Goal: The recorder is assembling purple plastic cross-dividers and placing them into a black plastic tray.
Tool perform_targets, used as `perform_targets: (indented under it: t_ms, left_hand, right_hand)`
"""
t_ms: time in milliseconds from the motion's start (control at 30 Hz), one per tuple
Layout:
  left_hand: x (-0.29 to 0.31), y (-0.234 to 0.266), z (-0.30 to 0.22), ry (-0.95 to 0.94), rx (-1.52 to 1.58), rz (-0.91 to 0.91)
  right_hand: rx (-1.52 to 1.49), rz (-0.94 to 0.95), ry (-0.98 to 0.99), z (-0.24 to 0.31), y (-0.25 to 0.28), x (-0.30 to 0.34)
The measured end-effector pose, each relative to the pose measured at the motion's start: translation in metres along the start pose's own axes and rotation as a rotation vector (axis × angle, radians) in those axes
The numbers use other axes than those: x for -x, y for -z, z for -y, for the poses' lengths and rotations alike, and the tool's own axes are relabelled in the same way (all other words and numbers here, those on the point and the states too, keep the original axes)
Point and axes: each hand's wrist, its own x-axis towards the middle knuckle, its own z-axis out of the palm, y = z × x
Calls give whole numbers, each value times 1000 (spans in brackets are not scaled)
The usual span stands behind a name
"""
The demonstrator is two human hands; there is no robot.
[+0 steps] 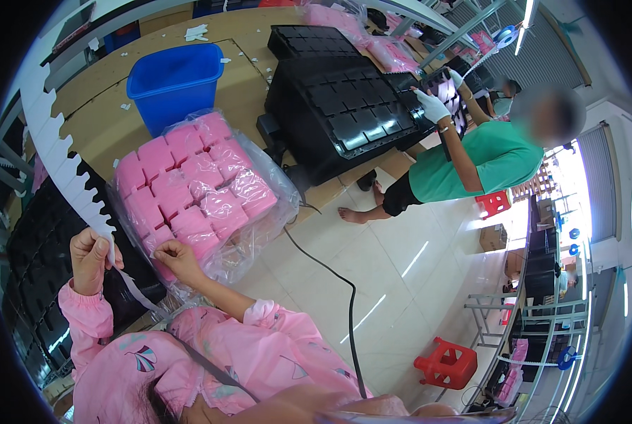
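- Left hand [93,260]: pinching a toothed white strip [68,177], which rises beyond it and trails lapward.
- Right hand [178,260]: curled at the near edge of plastic-wrapped pink blocks [196,185]; cannot tell whether it grips one.
- Beyond the blocks: blue bin [178,106].
- Rightward: black trays [337,106], gloved person in green [471,162].

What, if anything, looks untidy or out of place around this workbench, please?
Small white scraps lie scattered over the brown tabletop around the blue plastic bin, which looks untidy. A black cable also trails loose across the tiled floor, where it could perhaps trip someone.
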Motion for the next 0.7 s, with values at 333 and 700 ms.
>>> perform_targets:
  t_ms: [333,700]
  left_hand:
    - [-2,-4,-2,5,-13,10]
    - [0,-9,-10,17,-6,33]
  right_hand:
    - [16,-14,-3,-3,-1,-1]
    - [10,3,5,-7,0,-2]
